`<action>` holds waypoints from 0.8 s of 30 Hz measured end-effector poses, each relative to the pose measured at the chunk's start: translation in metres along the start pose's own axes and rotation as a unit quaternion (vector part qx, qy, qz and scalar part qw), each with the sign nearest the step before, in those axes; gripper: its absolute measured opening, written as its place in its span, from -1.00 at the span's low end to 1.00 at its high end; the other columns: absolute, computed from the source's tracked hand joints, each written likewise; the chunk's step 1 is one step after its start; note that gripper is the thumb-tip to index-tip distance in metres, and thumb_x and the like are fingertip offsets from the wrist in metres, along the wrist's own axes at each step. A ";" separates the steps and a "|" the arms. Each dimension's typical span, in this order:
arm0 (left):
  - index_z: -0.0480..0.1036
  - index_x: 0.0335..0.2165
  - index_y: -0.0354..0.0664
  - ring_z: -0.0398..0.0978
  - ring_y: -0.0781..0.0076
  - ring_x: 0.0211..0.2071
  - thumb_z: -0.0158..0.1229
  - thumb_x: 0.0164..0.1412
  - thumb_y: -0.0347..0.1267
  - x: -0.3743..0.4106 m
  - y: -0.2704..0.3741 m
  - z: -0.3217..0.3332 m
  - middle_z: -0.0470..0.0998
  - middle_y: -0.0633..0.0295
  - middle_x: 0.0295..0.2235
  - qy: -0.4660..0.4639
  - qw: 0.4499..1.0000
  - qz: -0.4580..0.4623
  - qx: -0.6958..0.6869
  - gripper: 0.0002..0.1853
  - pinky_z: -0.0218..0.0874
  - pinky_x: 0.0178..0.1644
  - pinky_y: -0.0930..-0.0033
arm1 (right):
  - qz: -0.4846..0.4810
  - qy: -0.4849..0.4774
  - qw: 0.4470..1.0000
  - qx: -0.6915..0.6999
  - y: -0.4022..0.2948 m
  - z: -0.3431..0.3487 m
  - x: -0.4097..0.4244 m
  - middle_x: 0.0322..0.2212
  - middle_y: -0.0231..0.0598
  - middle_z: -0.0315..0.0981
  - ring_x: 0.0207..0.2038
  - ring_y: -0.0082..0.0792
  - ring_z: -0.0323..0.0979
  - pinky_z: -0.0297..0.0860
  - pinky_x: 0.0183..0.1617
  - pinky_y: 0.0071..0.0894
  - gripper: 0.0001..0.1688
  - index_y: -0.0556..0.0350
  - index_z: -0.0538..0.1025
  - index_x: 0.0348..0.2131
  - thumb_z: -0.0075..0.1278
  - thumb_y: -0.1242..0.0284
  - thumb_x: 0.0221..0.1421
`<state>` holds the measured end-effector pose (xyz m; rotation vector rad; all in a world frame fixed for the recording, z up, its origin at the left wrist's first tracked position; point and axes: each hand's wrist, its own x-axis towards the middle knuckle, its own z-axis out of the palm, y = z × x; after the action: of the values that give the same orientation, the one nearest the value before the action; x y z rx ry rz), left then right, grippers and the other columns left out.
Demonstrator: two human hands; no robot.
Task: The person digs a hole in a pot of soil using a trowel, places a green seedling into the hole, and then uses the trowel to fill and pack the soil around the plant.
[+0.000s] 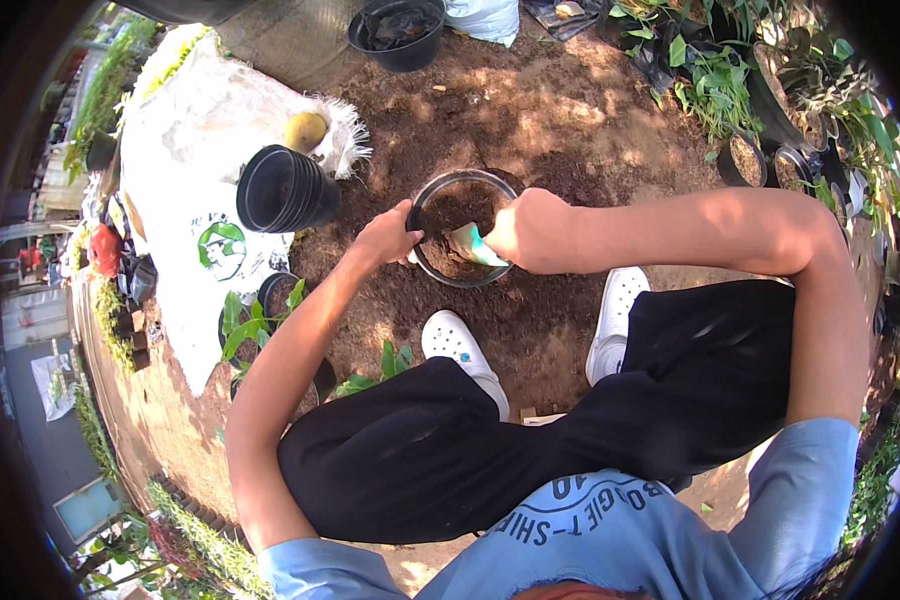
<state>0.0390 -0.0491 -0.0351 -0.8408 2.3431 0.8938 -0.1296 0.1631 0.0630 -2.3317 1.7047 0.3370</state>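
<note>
A round black plastic pot (461,282) stands on the ground between my feet and holds loose brown soil (461,204). My left hand (391,235) grips its left rim, thumb over the edge. From the right, my right hand (534,231) is closed in a fist on a small pale-green trowel or scoop (477,244). The blade dips into the pot against the soil; the handle is hidden in my fist.
Nested black pots (289,189) lie tilted on a white woven sack (172,142), near a yellowish round fruit (305,133). A black tub (397,37) stands ahead. Potted plants (742,159) line the right; a leafy seedling (251,327) grows near my left forearm.
</note>
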 end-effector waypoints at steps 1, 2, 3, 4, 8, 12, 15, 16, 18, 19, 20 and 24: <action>0.25 0.03 -0.22 0.65 0.27 -0.42 0.13 0.26 -0.29 -0.003 0.000 -0.001 0.60 0.10 -0.58 -0.003 1.000 -0.006 -0.004 -0.56 0.41 -0.21 0.18 | 0.002 0.020 1.000 -0.014 -0.003 0.003 0.000 -0.48 -0.18 0.60 -0.36 -0.19 0.61 0.51 -0.34 -0.21 -0.90 0.00 0.56 -0.39 0.07 0.48 -0.02; 0.25 0.04 -0.21 0.65 0.27 -0.41 0.14 0.26 -0.29 -0.006 0.001 -0.002 0.60 0.10 -0.59 -0.005 1.000 -0.011 -0.009 -0.55 0.41 -0.21 0.17 | 0.006 -0.016 1.000 0.001 0.003 0.004 0.004 -0.47 -0.17 0.60 -0.36 -0.18 0.61 0.51 -0.34 -0.21 -0.89 0.00 0.56 -0.39 0.07 0.47 -0.03; 0.25 0.05 -0.20 0.65 0.28 -0.40 0.15 0.26 -0.28 -0.010 0.000 -0.002 0.60 0.11 -0.59 -0.007 1.000 -0.016 -0.015 -0.54 0.41 -0.20 0.17 | 0.009 -0.054 0.998 0.014 0.010 -0.016 0.007 -0.47 -0.15 0.60 -0.36 -0.18 0.61 0.51 -0.35 -0.21 -0.87 -0.01 0.57 -0.38 0.06 0.47 -0.04; 0.25 0.06 -0.19 0.65 0.28 -0.40 0.16 0.25 -0.28 -0.008 0.000 -0.001 0.60 0.12 -0.59 0.002 1.000 -0.013 -0.004 -0.53 0.41 -0.19 0.16 | 0.017 -0.084 0.996 -0.003 0.015 -0.041 0.006 -0.47 -0.14 0.60 -0.37 -0.18 0.61 0.50 -0.38 -0.22 -0.85 0.00 0.58 -0.39 0.07 0.47 -0.08; 0.31 0.06 -0.15 0.65 0.26 -0.38 0.20 0.22 -0.25 -0.007 0.009 -0.004 0.61 0.19 -0.57 0.005 1.000 -0.019 0.013 -0.52 0.40 -0.17 0.16 | -0.004 -0.041 0.995 -0.087 0.018 -0.076 0.000 -0.50 -0.21 0.61 -0.38 -0.19 0.61 0.51 -0.39 -0.23 -0.89 -0.02 0.59 -0.44 0.08 0.45 -0.08; 0.39 0.02 -0.11 0.64 0.27 -0.30 0.26 0.18 -0.21 -0.008 0.012 -0.008 0.62 0.25 -0.55 0.037 0.997 -0.014 0.070 -0.53 0.39 -0.13 0.15 | 0.040 -0.055 0.998 -0.017 0.014 -0.034 0.019 -0.42 -0.21 0.62 -0.31 -0.21 0.62 0.50 -0.32 -0.24 -0.84 0.04 0.60 -0.39 0.09 0.41 -0.04; 0.41 0.01 -0.09 0.63 0.28 -0.25 0.29 0.15 -0.18 -0.007 0.005 -0.005 0.62 0.27 -0.55 0.033 0.997 -0.016 0.071 -0.51 0.39 -0.12 0.14 | 0.046 -0.071 0.996 0.009 0.027 -0.034 0.019 -0.45 -0.19 0.61 -0.32 -0.18 0.61 0.48 -0.32 -0.24 -0.80 0.08 0.58 -0.37 0.09 0.41 -0.07; 0.41 0.01 -0.09 0.63 0.28 -0.25 0.29 0.14 -0.17 -0.008 0.004 -0.005 0.62 0.27 -0.55 0.040 0.996 -0.013 0.074 -0.50 0.39 -0.12 0.14 | 0.037 -0.019 0.999 0.009 0.033 -0.039 0.013 -0.51 -0.18 0.58 -0.37 -0.15 0.61 0.48 -0.36 -0.20 -0.84 0.10 0.57 -0.44 0.09 0.43 -0.12; 0.41 0.01 -0.09 0.63 0.27 -0.26 0.30 0.14 -0.16 -0.008 0.005 -0.005 0.62 0.27 -0.55 0.052 0.995 -0.006 0.081 -0.50 0.39 -0.11 0.14 | 0.033 0.062 0.998 -0.005 0.034 -0.053 0.003 -0.59 -0.15 0.55 -0.42 -0.12 0.60 0.47 -0.40 -0.18 -0.88 0.13 0.55 -0.54 0.09 0.45 -0.18; 0.41 0.01 -0.09 0.63 0.27 -0.25 0.29 0.14 -0.16 -0.008 0.006 -0.004 0.62 0.28 -0.55 0.045 0.996 -0.013 0.074 -0.50 0.39 -0.11 0.13 | 0.026 0.061 0.998 -0.018 0.028 -0.052 0.003 -0.59 -0.16 0.55 -0.42 -0.13 0.60 0.48 -0.39 -0.18 -0.88 0.12 0.56 -0.54 0.09 0.44 -0.17; 0.41 0.00 -0.09 0.63 0.27 -0.25 0.29 0.15 -0.15 -0.009 0.007 -0.004 0.63 0.29 -0.55 0.039 0.997 -0.020 0.067 -0.50 0.39 -0.10 0.13 | 0.019 0.060 0.997 -0.032 0.023 -0.052 0.004 -0.59 -0.16 0.55 -0.42 -0.14 0.60 0.48 -0.39 -0.19 -0.88 0.11 0.56 -0.55 0.09 0.43 -0.17; 0.41 -0.09 -0.23 0.61 0.37 -0.52 0.21 0.23 -0.23 -0.014 0.019 -0.007 0.61 0.26 -0.59 0.049 0.996 -0.009 0.072 -0.63 0.43 -0.33 0.23 | 0.062 -0.026 0.998 0.012 0.019 -0.011 0.026 -0.51 -0.23 0.59 -0.39 -0.19 0.61 0.48 -0.38 -0.22 -0.87 0.01 0.56 -0.55 0.06 0.39 -0.03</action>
<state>0.0337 -0.0377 -0.0134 -0.8615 2.4457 0.6814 -0.1394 0.1306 0.0637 -2.1855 1.8231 0.3950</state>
